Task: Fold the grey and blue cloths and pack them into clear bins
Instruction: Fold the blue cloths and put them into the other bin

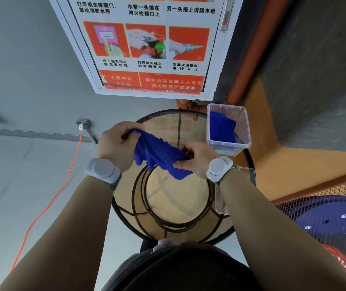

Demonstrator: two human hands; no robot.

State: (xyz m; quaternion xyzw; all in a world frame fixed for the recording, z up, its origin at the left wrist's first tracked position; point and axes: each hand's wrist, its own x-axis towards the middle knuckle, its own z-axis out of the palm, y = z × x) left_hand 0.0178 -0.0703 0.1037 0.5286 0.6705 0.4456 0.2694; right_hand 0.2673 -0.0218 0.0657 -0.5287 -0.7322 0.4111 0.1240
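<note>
An orange cable [48, 206] is seen trailing across the grey floor at far left, up to a wall socket [83, 124]. The left hand [115, 144] is closed, its fingers curled round the upper-left end of a blue cloth [159, 153], which is held in the air above the round glass-topped desk [249, 162]. The cloth is bunched and stretched between both hands, its long axis running from upper left down to lower right, with a loose corner hanging below the right end. The right hand [197, 159] is closed on that lower-right end, thumb pressed on top of the fabric, fingers tucked behind. A grey band is worn on each wrist. Further right, a clear bin [242, 128] stands on the far right edge of the desk, with another blue cloth [222, 128] folded inside it. A second clear bin [220, 204] is partly hidden under the right forearm; its contents cannot be told. A fire-safety poster [147, 45] is fixed to the wall behind.
</note>
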